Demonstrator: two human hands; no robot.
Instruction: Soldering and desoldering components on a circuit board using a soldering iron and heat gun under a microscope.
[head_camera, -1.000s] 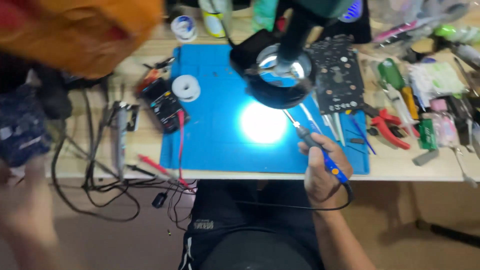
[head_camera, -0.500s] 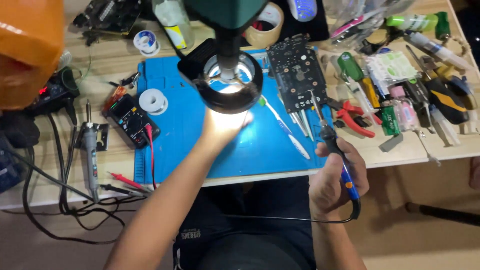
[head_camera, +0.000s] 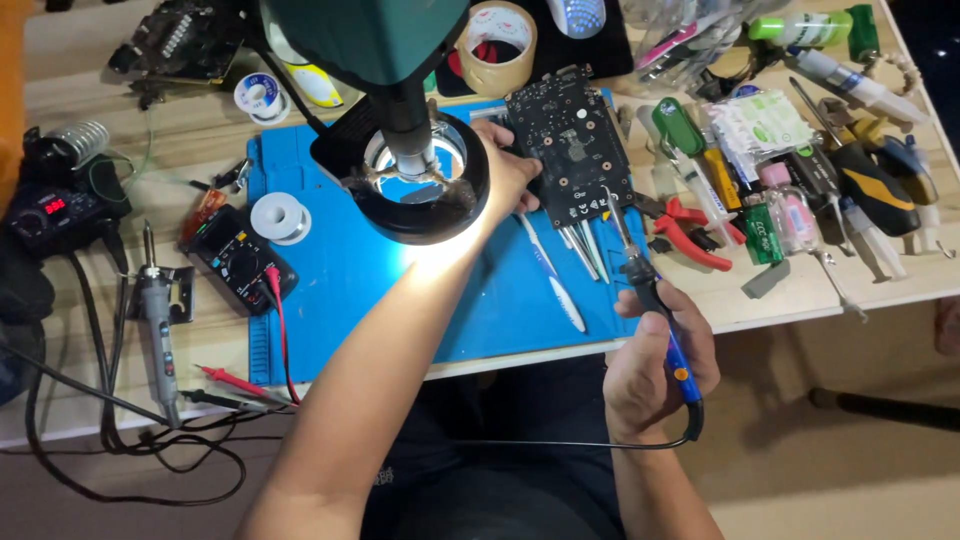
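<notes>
So the left hand (head_camera: 510, 175) is now reaching right across the blue work mat (head_camera: 330, 300), and that's the big change from a second ago, when it wasn't over the mat at all. Half a second back it was sitting under the ring light; now it's further out, at about 1 o'clock from the microscope ring light (head_camera: 415, 180), with fingers curled onto the near-left edge of the black circuit board (head_camera: 575, 150). I'm reading that as a light pinch on the board's edge, though the light head is hiding part of the hand, so I can't tell how tight it is.

The right hand (head_camera: 655, 375) is staying put at roughly 5 o'clock off the mat, fist wrapped around the blue-handled soldering iron (head_camera: 655, 310), tip pointing up toward the board but clearly apart from it.

I'm guessing the board is getting steadied or pulled in under the lens. It's lying flat at the mat's upper right corner, with tweezers (head_camera: 585, 250) just below it and red cutters (head_camera: 690, 235) at its 4 o'clock.
</notes>
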